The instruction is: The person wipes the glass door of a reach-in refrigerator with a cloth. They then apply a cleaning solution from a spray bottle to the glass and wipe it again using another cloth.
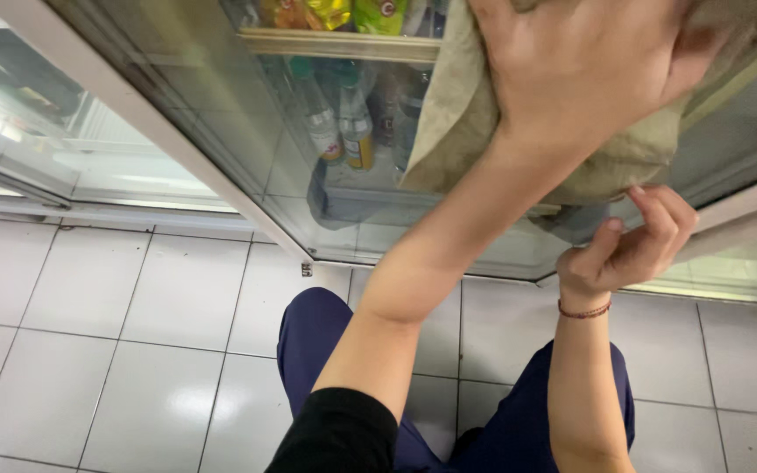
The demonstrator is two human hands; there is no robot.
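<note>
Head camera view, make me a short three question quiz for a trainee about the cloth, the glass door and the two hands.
1. True or false: the left hand presses the beige cloth flat against the glass door.
2. What does the right hand wear at the wrist? A) a watch B) a thin red bracelet C) a glove
3. What stands behind the glass, left of the cloth?

Key:
1. True.
2. B, the thin red bracelet.
3. Bottles on a shelf; the person crouches over a white tiled floor.
</note>
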